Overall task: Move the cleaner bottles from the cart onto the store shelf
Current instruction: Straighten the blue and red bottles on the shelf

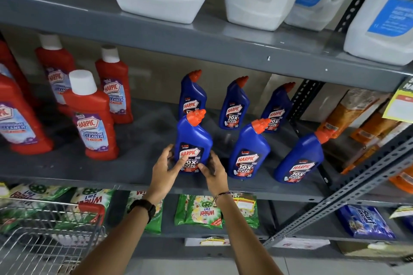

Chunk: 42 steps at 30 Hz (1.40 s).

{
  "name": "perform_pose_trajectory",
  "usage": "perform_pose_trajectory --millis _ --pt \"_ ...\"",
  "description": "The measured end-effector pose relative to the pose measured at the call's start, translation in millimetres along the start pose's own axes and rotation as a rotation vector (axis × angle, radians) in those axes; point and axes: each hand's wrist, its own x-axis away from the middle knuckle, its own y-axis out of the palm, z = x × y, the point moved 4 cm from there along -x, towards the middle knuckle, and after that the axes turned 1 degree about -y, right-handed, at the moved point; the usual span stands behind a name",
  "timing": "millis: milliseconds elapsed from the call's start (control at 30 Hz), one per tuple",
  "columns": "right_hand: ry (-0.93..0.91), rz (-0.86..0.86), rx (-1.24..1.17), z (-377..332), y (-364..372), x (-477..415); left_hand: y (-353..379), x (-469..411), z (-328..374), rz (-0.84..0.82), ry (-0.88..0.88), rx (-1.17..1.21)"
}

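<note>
Bottom left of the frame there's the wire cart, red handle showing. Both forearms reach up from the bottom centre toward the grey shelf. Left hand and right hand are cupped on either side of a blue Harpic bottle, fingers pressed against its lower label, so it's gripped between them. It stands upright near the shelf's front edge, mid-frame. Further back stand more blue bottles, and red cleaner bottles sit at left.

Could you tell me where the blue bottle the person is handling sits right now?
The blue bottle stands front-left in the blue group on the middle shelf, between both hands, right of the red bottles.
</note>
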Motion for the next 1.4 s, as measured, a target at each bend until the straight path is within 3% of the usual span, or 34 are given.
perform_pose_trajectory --millis 67,133,233,300,433,533,700,767,1167,1400 --pt "-0.002 0.088 -0.067 2 2 8 1 6 2 0.018 0.015 0.073" --pt "-0.007 0.278 -0.129 6 5 28 -5 16 1 0.086 0.028 0.126" --pt "-0.091 0.412 0.018 8 25 63 -36 27 4 0.266 0.152 0.121" --pt "-0.156 0.313 0.078 0 52 71 -70 28 10 0.429 0.256 0.089" --pt "-0.120 -0.127 0.077 -36 128 44 -156 11 17 0.702 0.361 -0.119" --pt "-0.059 -0.247 0.104 -58 172 12 -198 -12 7 0.576 0.248 -0.293" --pt "0.004 -0.398 0.252 -66 213 -30 -217 -48 2 0.185 0.115 -0.224" --pt "-0.021 -0.422 0.292 -63 223 -34 -218 -53 -1 0.100 0.097 -0.211" --pt "-0.121 -0.311 0.299 -62 233 -8 -244 -40 3 -0.042 0.028 -0.072" --pt "-0.100 -0.340 0.291 -61 234 1 -244 -27 6 -0.023 0.028 -0.022"
